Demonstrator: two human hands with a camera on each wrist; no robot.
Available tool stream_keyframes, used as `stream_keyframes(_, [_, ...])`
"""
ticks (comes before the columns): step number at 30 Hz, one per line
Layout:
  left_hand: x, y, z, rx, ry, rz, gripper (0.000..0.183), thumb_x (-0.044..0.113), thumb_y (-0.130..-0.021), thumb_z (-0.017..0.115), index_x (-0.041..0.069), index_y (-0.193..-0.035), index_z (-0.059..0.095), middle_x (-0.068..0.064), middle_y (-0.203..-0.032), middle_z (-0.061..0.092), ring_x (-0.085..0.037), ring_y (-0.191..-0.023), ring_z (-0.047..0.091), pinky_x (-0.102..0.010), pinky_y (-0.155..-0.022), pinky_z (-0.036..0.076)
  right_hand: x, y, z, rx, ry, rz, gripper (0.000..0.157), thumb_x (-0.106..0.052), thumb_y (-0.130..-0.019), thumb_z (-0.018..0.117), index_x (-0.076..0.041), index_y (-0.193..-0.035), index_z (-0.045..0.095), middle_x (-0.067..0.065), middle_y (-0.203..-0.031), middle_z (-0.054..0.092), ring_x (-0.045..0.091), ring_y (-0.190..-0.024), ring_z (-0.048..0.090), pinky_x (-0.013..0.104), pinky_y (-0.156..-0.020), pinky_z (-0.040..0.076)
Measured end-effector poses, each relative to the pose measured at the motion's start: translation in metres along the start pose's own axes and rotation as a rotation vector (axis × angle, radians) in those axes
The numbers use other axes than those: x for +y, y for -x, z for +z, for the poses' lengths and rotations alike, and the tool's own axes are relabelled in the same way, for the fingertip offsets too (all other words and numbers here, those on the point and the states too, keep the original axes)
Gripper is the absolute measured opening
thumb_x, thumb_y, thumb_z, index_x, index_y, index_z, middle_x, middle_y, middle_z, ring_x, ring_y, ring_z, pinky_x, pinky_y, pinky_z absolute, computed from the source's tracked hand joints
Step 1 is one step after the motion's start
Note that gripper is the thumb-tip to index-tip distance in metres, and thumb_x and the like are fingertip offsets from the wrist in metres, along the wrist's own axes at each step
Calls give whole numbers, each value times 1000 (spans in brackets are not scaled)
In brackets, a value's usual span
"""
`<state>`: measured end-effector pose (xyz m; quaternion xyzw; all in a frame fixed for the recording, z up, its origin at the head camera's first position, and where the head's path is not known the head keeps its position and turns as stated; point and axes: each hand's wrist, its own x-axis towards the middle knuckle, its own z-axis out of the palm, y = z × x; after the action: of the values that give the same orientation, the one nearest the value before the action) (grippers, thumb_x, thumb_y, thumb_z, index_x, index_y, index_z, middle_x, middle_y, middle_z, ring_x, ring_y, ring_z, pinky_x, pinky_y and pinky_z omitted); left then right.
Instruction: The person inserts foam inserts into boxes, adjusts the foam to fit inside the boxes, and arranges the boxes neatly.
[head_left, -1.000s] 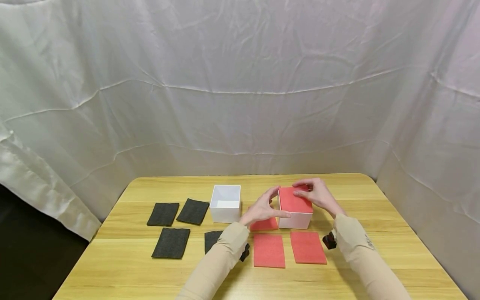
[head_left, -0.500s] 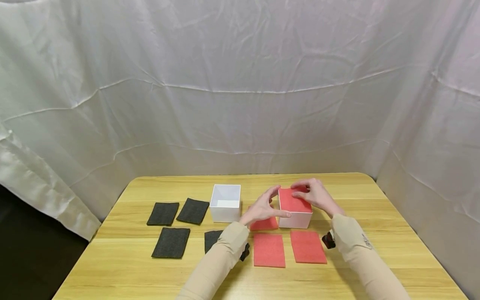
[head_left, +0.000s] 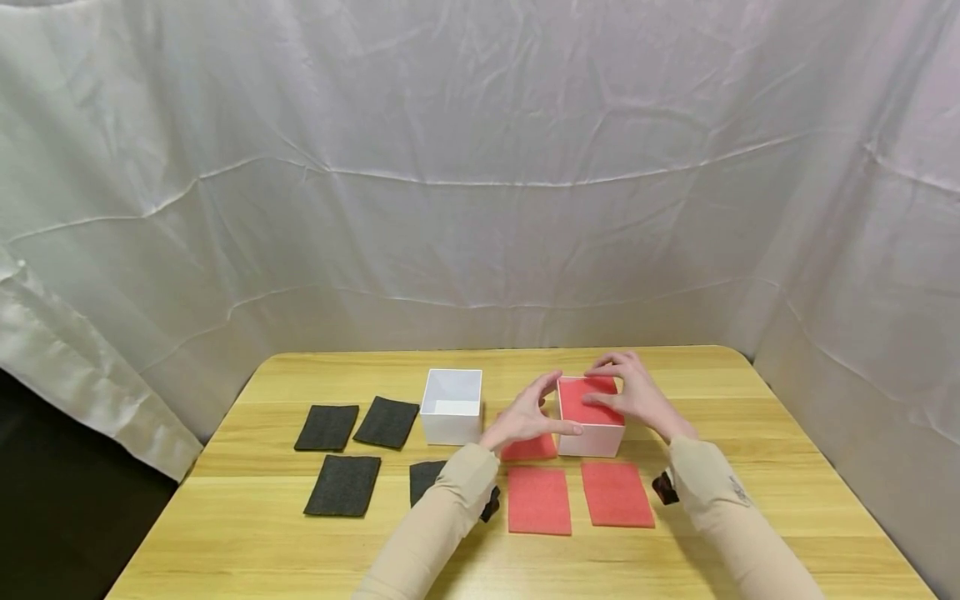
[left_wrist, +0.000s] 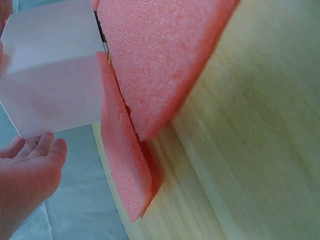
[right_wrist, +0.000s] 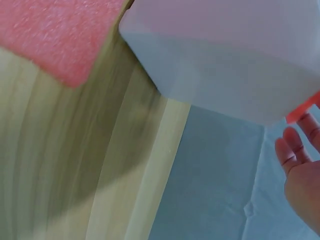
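Observation:
On the right of the table stands a white square box (head_left: 588,442), with a red foam sheet (head_left: 581,402) across its opening. My left hand (head_left: 525,414) holds this box, its thumb along the front rim and its fingers reaching the far left corner. In the left wrist view, the fingertips (left_wrist: 46,144) meet the box's edge. My right hand (head_left: 633,392) holds the foam sheet at the box's right side, thumb over it and fingers at its far edge. A strip of red foam (right_wrist: 301,109) shows past the rim beside those fingers in the right wrist view.
A second white box (head_left: 452,427), bare inside, stands to the left. Several black sheets (head_left: 342,486) lie on the table's left half. Red foam sheets (head_left: 538,501) lie in front of the right box, another (head_left: 528,449) beside it. A pale curtain (head_left: 480,250) hangs behind.
The foam sheet has settled lower, so the right box's rim shows more. My right hand's thumb and fingers have spread farther apart. My left hand has stayed put.

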<state>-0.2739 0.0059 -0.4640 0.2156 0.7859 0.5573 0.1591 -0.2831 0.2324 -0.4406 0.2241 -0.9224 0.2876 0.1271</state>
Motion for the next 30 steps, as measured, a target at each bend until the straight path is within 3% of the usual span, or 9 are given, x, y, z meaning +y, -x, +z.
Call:
stream_keyframes(4, [1, 0, 0, -3, 9, 1, 98, 26, -82, 84, 18, -160, 26, -5, -165, 32, -31, -152, 32, -50, -123, 32, 3, 6, -7, 16, -3, -53, 39, -17, -73, 90, -2, -107, 77, 15, -109, 67, 35, -110, 53, 59, -94, 47])
stream_keyframes(10, [1, 0, -1, -4, 0, 0, 98, 26, -81, 85, 18, -160, 26, -6, -165, 32, -31, -152, 32, -49, -123, 32, 4, 14, -21, -75, -7, -111, 35, -13, -74, 89, -3, -106, 77, 14, -111, 69, 37, -110, 57, 63, -97, 45])
stream_keyframes(21, [1, 0, 0, -5, -12, 4, 99, 26, -82, 84, 16, -160, 25, -5, -166, 31, -31, -152, 32, -48, -123, 32, 3, 13, -27, -206, 58, -127, 35, -18, -78, 87, -3, -108, 77, 14, -116, 71, 39, -112, 61, 62, -99, 49])
stream_keyframes(30, [2, 0, 0, -9, 11, 7, 99, 24, -82, 84, 16, -160, 25, -6, -166, 30, -31, -153, 31, -48, -124, 30, 1, 13, -25, -220, 49, -106, 36, -17, -78, 86, -3, -110, 76, 16, -117, 71, 39, -112, 62, 63, -99, 49])
